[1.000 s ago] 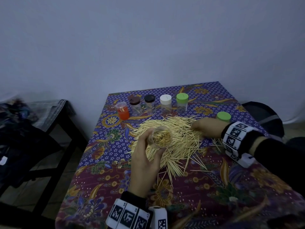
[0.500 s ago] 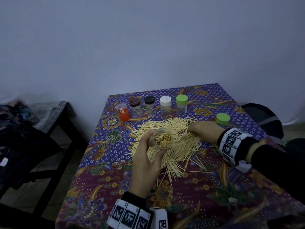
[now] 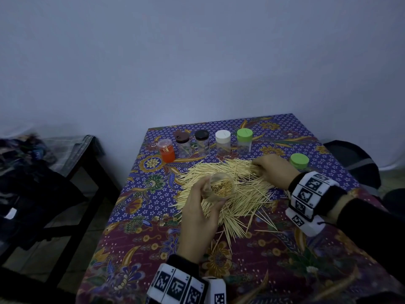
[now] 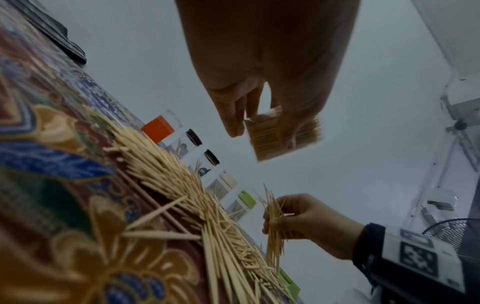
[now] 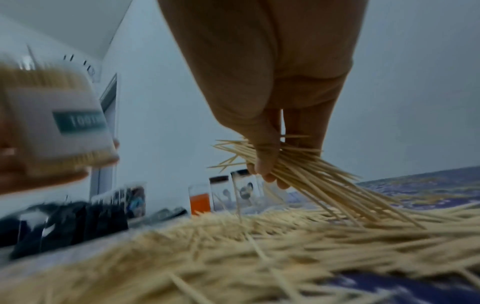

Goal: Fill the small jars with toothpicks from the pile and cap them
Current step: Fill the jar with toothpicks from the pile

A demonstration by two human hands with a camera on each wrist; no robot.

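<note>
Over the desk [image 3: 252, 268], in the head view, the left hand [image 3: 200, 218] grips an open jar [image 3: 221, 187], mouth tilted up and already well stocked with toothpicks. To its right and slightly farther off, the right hand [image 3: 275, 171] is closed on a bunch at the far edge of the pile [image 3: 236, 194]. A loose green cap [image 3: 299, 160] sits just beyond that hand; five capped jars [image 3: 222, 143] line the back.

From the left wrist view, the right hand's bundle [image 4: 275, 224] stands nearly upright, well below the jar.

From the right wrist view, the bundle fans downward, tips touching the pile. I judge it must be turned to line up with the jar's mouth; open room lies between the hands.
</note>
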